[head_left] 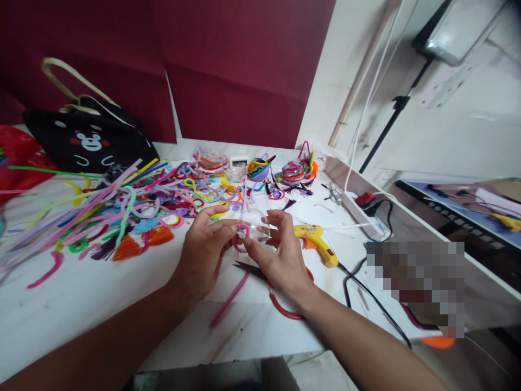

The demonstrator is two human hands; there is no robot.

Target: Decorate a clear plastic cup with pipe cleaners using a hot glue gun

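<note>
Close above the table, my left hand (pixel 199 252) pinches a pink pipe cleaner (pixel 241 248) bent into a loop. The loop lies against a clear plastic ball (pixel 259 224). My right hand (pixel 283 260) is closed around the ball's right side, its thumb near the pink loop. Part of the ball is hidden behind my fingers. Under my right hand lie scissors (pixel 285 310) with red handles, their dark blades pointing left. A loose pink pipe cleaner (pixel 229 302) rests in front of my hands.
A yellow hot glue gun (pixel 319 243) lies to the right, its black cord trailing forward. Behind it is a white power strip (pixel 364 217). Tangled colourful pipe cleaners (pixel 134 201) spread across the left. Wrapped balls (pixel 258 169) stand at the back, beside a black bag (pixel 91 141).
</note>
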